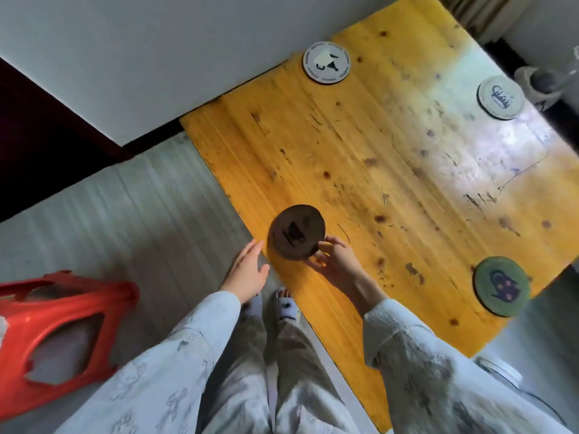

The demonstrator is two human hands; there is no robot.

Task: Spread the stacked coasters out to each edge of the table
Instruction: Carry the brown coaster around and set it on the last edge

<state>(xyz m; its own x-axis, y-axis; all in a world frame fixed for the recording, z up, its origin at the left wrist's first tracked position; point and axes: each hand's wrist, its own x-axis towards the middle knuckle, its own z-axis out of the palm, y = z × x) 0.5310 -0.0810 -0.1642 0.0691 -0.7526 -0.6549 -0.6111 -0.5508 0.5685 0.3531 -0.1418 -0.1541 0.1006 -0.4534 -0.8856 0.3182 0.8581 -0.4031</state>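
Four coasters show on my yellow wood desk (360, 158). My right hand (336, 264) pinches the brown coaster (296, 231) by its rim, thumb on one side and fingers on the other. It has a cup drawn on it. It sits over the desk's near-left edge, and I cannot tell if it touches the wood. My left hand (247, 272) is spread, with nothing in it. It hangs just beside the brown coaster, off the desk, over the floor (125, 208).

From the brown coaster, the white coaster (326, 62) lies far up the desk, close to the edge by the wall (156, 57). The grey coaster (500, 97) lies far off to the upper right, at the edge there. The green coaster (502, 286) lies well to the right, a bit lower, and hangs a little past the desk's edge. All three lie flat and well apart.

Left of the brown coaster, and lower, a red stool (56, 333) stands on the floor. Right below it I see my feet in slippers (286, 303).
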